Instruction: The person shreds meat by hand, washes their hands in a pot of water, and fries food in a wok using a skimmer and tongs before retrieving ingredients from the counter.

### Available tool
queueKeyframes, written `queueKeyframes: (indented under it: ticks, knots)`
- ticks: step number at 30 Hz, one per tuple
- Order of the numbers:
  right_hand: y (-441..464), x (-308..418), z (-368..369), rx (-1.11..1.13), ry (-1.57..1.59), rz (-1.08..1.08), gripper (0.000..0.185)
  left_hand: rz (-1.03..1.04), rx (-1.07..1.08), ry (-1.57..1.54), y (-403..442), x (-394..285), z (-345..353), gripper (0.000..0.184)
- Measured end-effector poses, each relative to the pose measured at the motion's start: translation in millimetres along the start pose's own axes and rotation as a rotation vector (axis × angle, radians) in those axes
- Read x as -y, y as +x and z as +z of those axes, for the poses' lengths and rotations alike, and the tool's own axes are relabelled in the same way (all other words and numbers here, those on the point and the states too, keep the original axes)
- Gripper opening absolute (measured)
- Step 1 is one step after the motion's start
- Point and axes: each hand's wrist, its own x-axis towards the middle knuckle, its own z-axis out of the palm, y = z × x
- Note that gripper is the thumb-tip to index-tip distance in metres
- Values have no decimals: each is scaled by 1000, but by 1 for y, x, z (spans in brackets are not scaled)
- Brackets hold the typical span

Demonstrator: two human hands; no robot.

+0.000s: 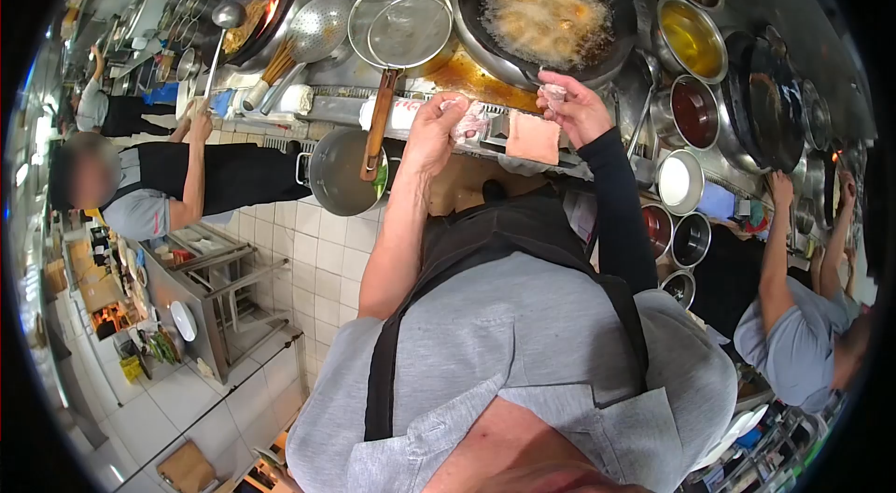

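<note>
Fingers of the left hand [429, 136] curled round a pale lump [469, 119], whitish-pink, looks floury; grip narrow. Right hand [581, 110], black sleeve on that arm, fingers pinched on a small coated piece [554, 95], similar pale color, fingertips whitened. Exact food type: can't tell. Both pieces up in the hands, near the front edge of the stove, on the person's side of the wok [623, 15]. Wok holds bubbling oil [546, 12], pale foam over most of the surface, some golden bits showing. Pinkish square item [532, 138] between and just below the hands in view; material unclear.

Left of wok: round strainer [399, 21], wooden handle [378, 124] pointing toward the person, partly over a large pot [325, 177]. Farther left, perforated skimmer [319, 28] and bamboo brush [277, 63]. Brown liquid on the stove top [457, 73] by the wok.

Right of wok: metal bowl with yellow liquid [693, 37], another with dark red sauce [693, 113], white-lined container [680, 181] nearer the person.

Co-worker at left [154, 199], black apron, hand on a ladle [227, 17] at a second wok with flames beside it. Another co-worker at right [793, 334], arms stretched toward dark woks.
</note>
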Motion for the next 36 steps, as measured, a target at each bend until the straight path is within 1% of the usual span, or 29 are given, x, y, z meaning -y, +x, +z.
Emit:
queueKeyframes:
  ticks: [3, 6, 9, 10, 13, 14, 17, 18, 20, 23, 24, 25, 27, 30, 32, 33, 34, 35, 36]
  knots:
    - [-3, 12, 8, 55, 152, 41, 35, -32, -38, -60, -6, -8, 12, 11]
    - [-6, 16, 23, 0, 278, 43, 28, -43, -19, -100, -5, -2, 7, 16]
    - [4, -9, 8, 48, 87, -57, 20, -65, -39, -136, -1, 8, -2, 18]
    - [1, -12, 15, -76, -1, -46, 17, -70, -24, -153, 0, 12, -5, 17]
    - [5, -28, 3, 72, 77, 13, 16, -86, 14, -213, 0, 11, -11, 16]
    - [5, -34, 0, 25, 76, 35, 16, -93, 25, -237, -2, 9, -11, 15]
    - [6, -44, 5, -100, 198, 20, 16, -93, 62, -336, -4, 5, -13, 16]
    - [5, -39, 12, -116, 164, -2, 17, -90, 74, -374, -4, 5, -14, 17]
    - [1, -20, 29, -146, 96, -42, 19, -69, 77, -313, -5, 6, -14, 21]
    - [11, -2, 7, -97, -152, -71, 27, -53, 74, -244, -5, 6, -12, 29]
    - [24, -4, -11, -150, -371, -102, 35, -51, 71, -226, -5, 6, -11, 32]
    - [36, -4, -23, -276, -508, -92, 36, -71, 58, -219, -5, 7, -11, 31]
    - [55, 5, -50, -476, -1255, -209, 39, -110, 36, -204, -3, 7, -10, 29]
    - [70, 12, -91, -526, -1606, -338, 38, -106, 3, -147, -4, 8, -8, 23]
    - [70, 11, -118, -629, -1655, -315, 41, -95, -9, -162, -3, 12, -12, 21]
    - [71, 14, -116, -675, -1680, -305, 43, -86, -19, -172, -3, 11, -13, 21]
    - [65, 16, -116, -703, -1652, -369, 46, -93, -23, -175, -2, 11, -14, 20]
    - [59, 14, -114, -685, -1606, -396, 43, -102, -33, -177, -2, 11, -15, 20]
    - [50, 14, -93, -598, -1261, -277, 42, -111, -48, -177, -4, 10, -17, 19]
